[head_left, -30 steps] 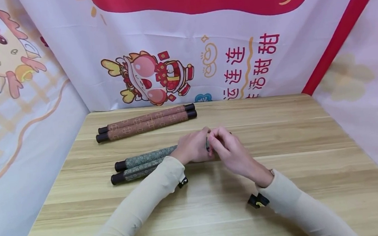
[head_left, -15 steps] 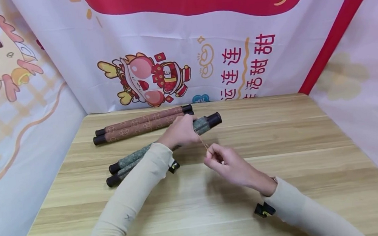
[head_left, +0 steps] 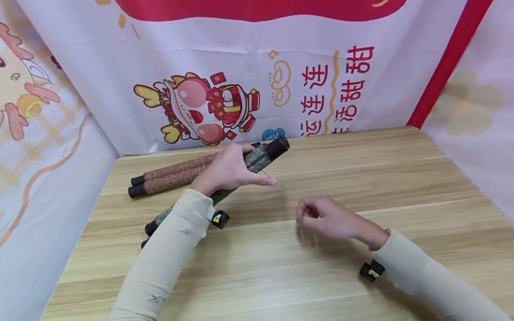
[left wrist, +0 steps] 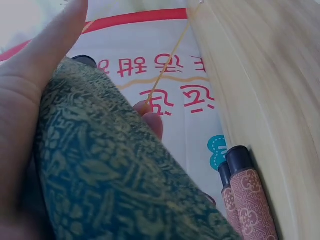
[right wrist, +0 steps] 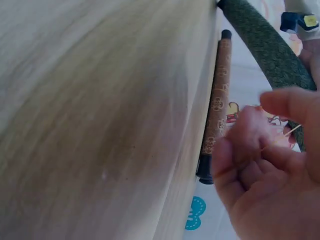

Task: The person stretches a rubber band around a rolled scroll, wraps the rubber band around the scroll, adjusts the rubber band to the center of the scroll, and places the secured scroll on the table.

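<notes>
My left hand (head_left: 227,171) grips a rolled hanging scroll (head_left: 257,160) in green patterned cloth, its dark right end raised off the table. The left thumb sticks out along the near side, and a fingertip shows beyond the roll in the left wrist view. From that fingertip a thin yellow cord (left wrist: 167,65) stretches away, taut. My right hand (head_left: 329,218), over the table to the right, has curled fingers with the cord running into them in the right wrist view. Another green scroll's dark end (head_left: 144,242) shows at the left, mostly hidden by my left sleeve.
Two brown patterned scrolls (head_left: 170,180) lie side by side at the back left of the wooden table (head_left: 260,289), partly covered by my left hand. A printed cloth (head_left: 236,43) hangs behind the table's back edge.
My left hand has lifted the green scroll's right end and moved it back and left. My right hand has drawn away from it to the right and toward the front, with the cord stretching out.
</notes>
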{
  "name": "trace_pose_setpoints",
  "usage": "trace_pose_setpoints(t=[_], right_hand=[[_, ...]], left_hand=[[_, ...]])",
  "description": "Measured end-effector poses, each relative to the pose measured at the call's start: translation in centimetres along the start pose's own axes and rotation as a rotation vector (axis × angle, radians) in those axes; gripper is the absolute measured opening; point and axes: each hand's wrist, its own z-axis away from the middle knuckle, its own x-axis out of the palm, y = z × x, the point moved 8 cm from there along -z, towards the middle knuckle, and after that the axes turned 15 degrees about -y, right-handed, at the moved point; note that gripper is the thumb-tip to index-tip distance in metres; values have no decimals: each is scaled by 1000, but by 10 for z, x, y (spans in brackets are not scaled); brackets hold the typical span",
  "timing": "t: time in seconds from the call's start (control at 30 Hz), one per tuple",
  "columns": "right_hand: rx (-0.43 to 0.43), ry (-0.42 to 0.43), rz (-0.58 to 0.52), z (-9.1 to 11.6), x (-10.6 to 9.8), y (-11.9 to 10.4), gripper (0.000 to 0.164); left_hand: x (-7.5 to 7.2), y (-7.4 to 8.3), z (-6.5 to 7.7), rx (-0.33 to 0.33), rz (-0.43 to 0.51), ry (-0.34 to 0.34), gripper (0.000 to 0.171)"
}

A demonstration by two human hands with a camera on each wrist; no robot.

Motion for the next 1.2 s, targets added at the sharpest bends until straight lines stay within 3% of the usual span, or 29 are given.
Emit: trace_pose_setpoints(t=[0.1, 0.2, 0.37, 0.6, 0.67, 0.8, 1.0, 1.1, 1.2], right_hand=[[-7, -76, 118, -2, 10, -3, 4], [-40, -74, 264, -2, 17, -19, 4], [-135, 65, 540, 7, 20, -67, 12], [-280, 254, 938, 22, 24, -137, 21], [-275, 260, 990, 21, 25, -144, 24], [-172, 206, 1025, 14, 23, -135, 26], [72, 80, 981, 12, 10, -87, 43], [109, 95, 962, 18, -1, -67, 57], [79, 135, 983, 27, -14, -52, 66]], left_hand=[[0, -3, -3, -20, 3, 27, 94], [6, -6, -13, -25, -41, 34, 81], [24, -12, -34, -49, -98, 8, 74], [50, -21, -55, -85, -143, 4, 100], [55, -21, -59, -75, -155, 20, 95], [62, -20, -61, -50, -172, 34, 83], [65, -13, -56, 18, -271, 23, 89], [60, -11, -48, 41, -280, 26, 86], [53, -8, -37, 53, -266, 23, 82]])
